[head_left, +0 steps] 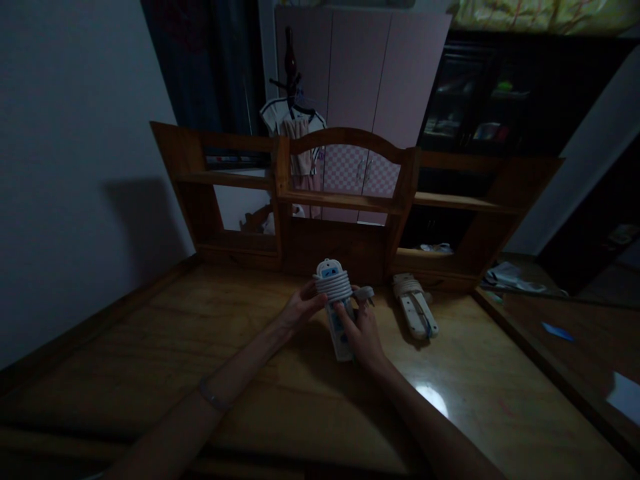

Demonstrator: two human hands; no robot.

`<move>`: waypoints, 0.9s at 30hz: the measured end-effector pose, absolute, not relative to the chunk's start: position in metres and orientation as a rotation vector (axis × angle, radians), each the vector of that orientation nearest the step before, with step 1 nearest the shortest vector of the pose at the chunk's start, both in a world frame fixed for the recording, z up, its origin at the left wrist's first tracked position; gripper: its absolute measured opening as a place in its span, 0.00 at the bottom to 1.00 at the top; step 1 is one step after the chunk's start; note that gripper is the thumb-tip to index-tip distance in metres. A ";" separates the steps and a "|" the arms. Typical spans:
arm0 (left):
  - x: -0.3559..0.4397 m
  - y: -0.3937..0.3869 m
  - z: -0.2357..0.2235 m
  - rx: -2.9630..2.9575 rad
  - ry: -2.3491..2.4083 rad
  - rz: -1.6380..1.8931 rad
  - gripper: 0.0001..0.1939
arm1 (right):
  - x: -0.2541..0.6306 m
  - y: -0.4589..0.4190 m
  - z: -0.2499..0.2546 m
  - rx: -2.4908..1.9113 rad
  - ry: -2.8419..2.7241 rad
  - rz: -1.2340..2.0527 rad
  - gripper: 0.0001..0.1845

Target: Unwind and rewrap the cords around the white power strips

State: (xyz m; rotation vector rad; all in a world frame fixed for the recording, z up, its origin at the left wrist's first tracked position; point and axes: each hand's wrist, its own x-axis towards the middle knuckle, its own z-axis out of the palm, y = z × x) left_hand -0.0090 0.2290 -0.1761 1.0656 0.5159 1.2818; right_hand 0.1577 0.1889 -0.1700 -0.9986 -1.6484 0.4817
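Note:
A white power strip (341,347) with a blue label near its top is held tilted above the wooden desk. Its white cord (334,285) is wound in several turns around the upper part. From the left, my left hand (304,305) grips the wound cord and the strip's edge with bent fingers. My right hand (364,332) closes on the strip's right side, its thumb lying across the front just below the coil. The plug (364,293) sticks out to the right, by my right fingers. Some fingertips of both hands are hidden behind the strip.
A second power strip (418,313), off-white with its cord wound round one end, lies on the desk (240,373) to the right. A wooden shelf unit (345,200) runs along the desk's back. Beyond the right edge are a blue card (557,331) and white paper (625,397).

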 end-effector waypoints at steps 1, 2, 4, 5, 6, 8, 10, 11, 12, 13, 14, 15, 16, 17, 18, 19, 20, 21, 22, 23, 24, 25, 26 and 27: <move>-0.009 0.229 -0.176 1.060 0.519 1.278 0.25 | 0.157 0.188 -0.169 -0.995 -1.648 0.477 0.24; -0.010 0.229 -0.176 1.054 0.527 1.273 0.25 | 0.157 0.188 -0.169 -0.994 -1.649 0.475 0.24; -0.010 0.229 -0.177 1.041 0.541 1.264 0.24 | 0.157 0.188 -0.168 -0.995 -1.656 0.482 0.24; -0.011 0.229 -0.177 1.038 0.545 1.261 0.24 | 0.157 0.187 -0.167 -0.995 -1.661 0.488 0.23; -0.011 0.229 -0.177 1.038 0.546 1.262 0.23 | 0.157 0.187 -0.167 -0.994 -1.667 0.493 0.23; -0.011 0.230 -0.176 1.042 0.543 1.275 0.22 | 0.157 0.188 -0.167 -0.989 -1.674 0.496 0.23; -0.011 0.230 -0.176 1.053 0.542 1.293 0.22 | 0.157 0.188 -0.168 -0.980 -1.675 0.487 0.23; -0.011 0.230 -0.176 1.059 0.540 1.301 0.22 | 0.157 0.189 -0.168 -0.976 -1.677 0.478 0.24; -0.011 0.230 -0.176 1.065 0.537 1.306 0.22 | 0.157 0.189 -0.169 -0.974 -1.679 0.469 0.24; -0.011 0.230 -0.176 1.070 0.535 1.309 0.22 | 0.157 0.189 -0.170 -0.975 -1.682 0.460 0.24; -0.011 0.230 -0.177 1.072 0.534 1.311 0.22 | 0.157 0.189 -0.170 -0.977 -1.684 0.451 0.24; -0.011 0.230 -0.177 1.073 0.533 1.311 0.22 | 0.157 0.189 -0.171 -0.981 -1.687 0.442 0.24; -0.011 0.230 -0.177 1.075 0.533 1.309 0.22 | 0.157 0.189 -0.171 -0.987 -1.688 0.434 0.23; -0.011 0.231 -0.178 1.076 0.533 1.304 0.22 | 0.157 0.189 -0.171 -0.993 -1.689 0.429 0.23; -0.012 0.231 -0.178 1.075 0.531 1.297 0.22 | 0.157 0.188 -0.171 -0.998 -1.691 0.427 0.23; -0.012 0.231 -0.179 1.073 0.529 1.285 0.21 | 0.157 0.188 -0.170 -1.002 -1.695 0.425 0.24; -0.013 0.231 -0.180 1.068 0.527 1.270 0.21 | 0.158 0.188 -0.170 -1.004 -1.702 0.424 0.24; -0.013 0.232 -0.181 1.058 0.529 1.258 0.21 | 0.158 0.188 -0.169 -1.005 -1.712 0.424 0.25; -0.014 0.233 -0.182 1.042 0.534 1.254 0.20 | 0.159 0.188 -0.168 -1.006 -1.721 0.423 0.25; -0.015 0.233 -0.183 1.023 0.542 1.255 0.19 | 0.159 0.188 -0.168 -1.006 -1.730 0.419 0.25; -0.015 0.234 -0.184 1.005 0.552 1.262 0.18 | 0.160 0.188 -0.168 -1.009 -1.736 0.415 0.25; -0.016 0.235 -0.185 0.990 0.561 1.273 0.17 | 0.160 0.188 -0.168 -1.012 -1.741 0.412 0.26; -0.016 0.235 -0.185 0.979 0.568 1.283 0.17 | 0.160 0.188 -0.168 -1.016 -1.742 0.409 0.26; -0.016 0.235 -0.185 0.977 0.573 1.284 0.17 | 0.161 0.188 -0.168 -1.018 -1.743 0.405 0.26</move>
